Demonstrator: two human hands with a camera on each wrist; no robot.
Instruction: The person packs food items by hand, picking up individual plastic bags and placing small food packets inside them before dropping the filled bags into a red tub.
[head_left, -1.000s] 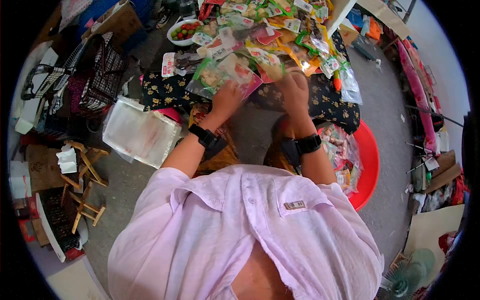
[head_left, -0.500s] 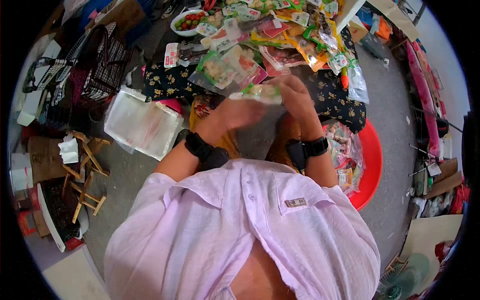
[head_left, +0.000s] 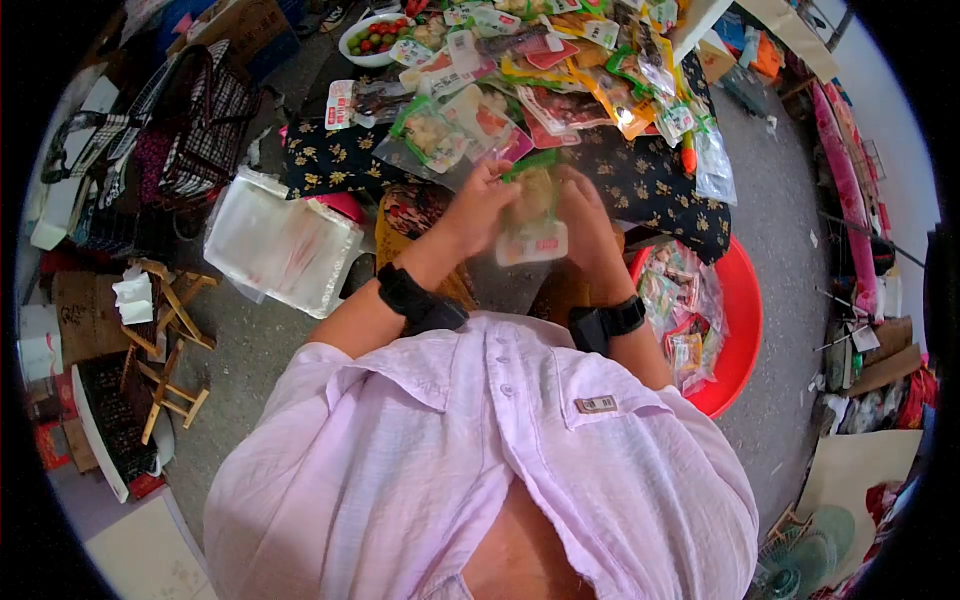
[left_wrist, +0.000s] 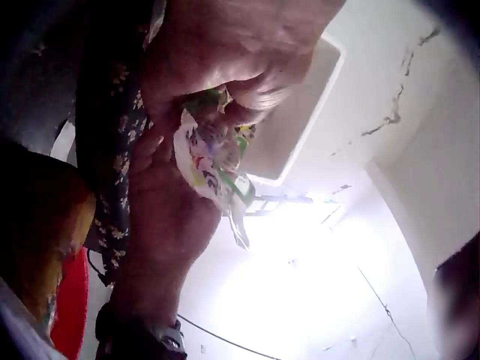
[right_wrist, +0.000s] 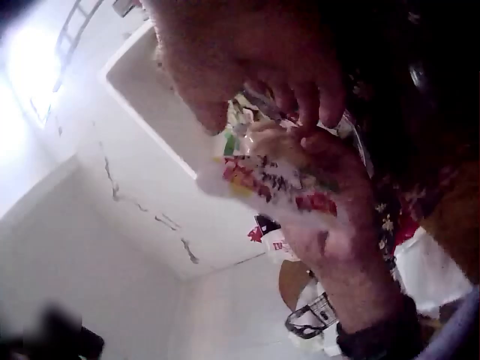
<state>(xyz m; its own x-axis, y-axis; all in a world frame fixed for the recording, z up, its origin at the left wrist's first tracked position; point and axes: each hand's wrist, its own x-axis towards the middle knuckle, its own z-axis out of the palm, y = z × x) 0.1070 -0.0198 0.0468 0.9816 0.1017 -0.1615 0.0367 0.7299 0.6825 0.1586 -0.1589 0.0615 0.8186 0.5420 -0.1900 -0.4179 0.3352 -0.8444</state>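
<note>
Between my two hands hangs a clear food packet (head_left: 533, 205) with a green top edge and a white label at its lower end, blurred in the head view. My left hand (head_left: 478, 212) pinches its upper left side with thumb and fingers. On the other side, my right hand (head_left: 592, 228) grips the upper right edge. The right wrist view shows the label's red and black print, with the fingers of the right hand (right_wrist: 255, 64) curled over the packet. Just beyond the hands, several similar packets (head_left: 435, 135) lie piled on a dark flowered cloth (head_left: 655, 200).
A white bowl of small red and green fruits (head_left: 370, 58) stands at the pile's far left. To the right, a red basin (head_left: 745, 320) holds more packets. A foam box lid (head_left: 280, 245) lies on the left, near wooden folding stools (head_left: 175, 390) and a checked bag (head_left: 205, 130).
The packet has come off the pile toward my body. Half a second ago it lay sideways between the hands; now it hangs lengthwise, label end nearest me. My left hand has left the pile's edge.
</note>
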